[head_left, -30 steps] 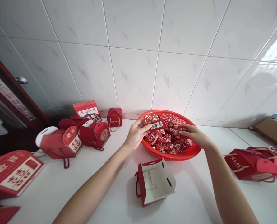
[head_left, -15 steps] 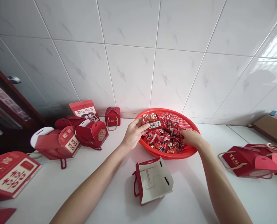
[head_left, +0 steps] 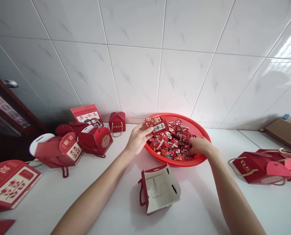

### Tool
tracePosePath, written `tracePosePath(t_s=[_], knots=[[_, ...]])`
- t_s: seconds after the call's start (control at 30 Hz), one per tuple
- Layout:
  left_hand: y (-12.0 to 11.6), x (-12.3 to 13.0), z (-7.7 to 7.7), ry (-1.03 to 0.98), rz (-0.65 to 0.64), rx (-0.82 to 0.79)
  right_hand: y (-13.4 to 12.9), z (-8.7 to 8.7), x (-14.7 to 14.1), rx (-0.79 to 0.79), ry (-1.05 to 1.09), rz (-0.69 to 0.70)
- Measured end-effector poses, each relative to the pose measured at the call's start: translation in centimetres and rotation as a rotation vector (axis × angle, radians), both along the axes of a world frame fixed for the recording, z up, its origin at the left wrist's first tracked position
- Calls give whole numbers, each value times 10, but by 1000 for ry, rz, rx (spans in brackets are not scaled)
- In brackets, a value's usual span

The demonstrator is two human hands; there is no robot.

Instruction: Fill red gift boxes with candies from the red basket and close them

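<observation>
My left hand (head_left: 138,138) is closed on red printed candy packets (head_left: 159,126), thumb on top, above the left rim of a red plastic basket (head_left: 201,159). Wrapped candies (head_left: 174,143) in red are heaped inside it. At the basket's right side, my right hand (head_left: 201,146) reaches down with fingers curled among the candies; its fingertips are hidden, so what they hold cannot be made out. In front of the basket stands an open red gift box (head_left: 160,187) with a white inside and a red cord handle. Neither hand touches this box.
On the left stand several red gift boxes (head_left: 58,150), some with flaps up. A small closed red box (head_left: 117,122) is by the tiled wall (head_left: 135,75). More red boxes (head_left: 259,168) and a brown carton (head_left: 283,132) lie at the right.
My left hand has moved slightly left, with the packets tilted a little differently. My right hand has stayed in the candies, its fingers shifting slightly left.
</observation>
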State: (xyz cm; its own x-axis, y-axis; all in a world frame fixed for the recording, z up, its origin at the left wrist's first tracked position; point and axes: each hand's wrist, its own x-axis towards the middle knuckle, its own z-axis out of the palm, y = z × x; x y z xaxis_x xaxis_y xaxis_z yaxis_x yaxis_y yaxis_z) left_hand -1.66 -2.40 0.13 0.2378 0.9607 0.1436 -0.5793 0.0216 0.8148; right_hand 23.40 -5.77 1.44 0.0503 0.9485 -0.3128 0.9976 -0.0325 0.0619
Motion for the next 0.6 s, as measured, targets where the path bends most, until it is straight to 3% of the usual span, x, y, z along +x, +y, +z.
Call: tracePosePath(t_s=[0.37,0.6], knots=[[3,-2,-1,2,5,4,-2,9,18,84,297,68],[4,-2,-2,16,18,17,-12,19,36,338,971,83]])
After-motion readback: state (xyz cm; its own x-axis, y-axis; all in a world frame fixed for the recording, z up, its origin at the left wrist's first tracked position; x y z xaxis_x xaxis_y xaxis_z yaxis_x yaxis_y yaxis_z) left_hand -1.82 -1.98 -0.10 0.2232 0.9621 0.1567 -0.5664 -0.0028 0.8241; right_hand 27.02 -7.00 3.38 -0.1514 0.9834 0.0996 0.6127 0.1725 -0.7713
